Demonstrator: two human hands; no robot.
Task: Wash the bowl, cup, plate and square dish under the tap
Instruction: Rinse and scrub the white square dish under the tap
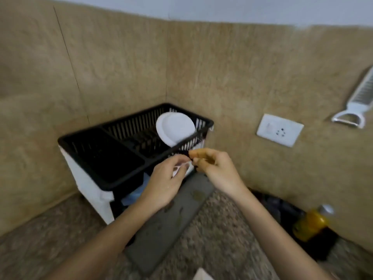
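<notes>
Presently the left hand [167,178] and right hand [216,170] hover close together, fingertips almost meeting and all curled. Motion blur hides whether either pinches anything. At twelve o'clock from them the white plate [175,128] stands on edge in the black dish rack [96,156], so it is probably washed and set to drain. Bowl, cup, square dish and tap are out of view, so I cannot judge what remains. A grey mat [167,229] lies at six o'clock, a wall socket [279,130] sits at two, and a yellow bottle [310,225] at four.
</notes>
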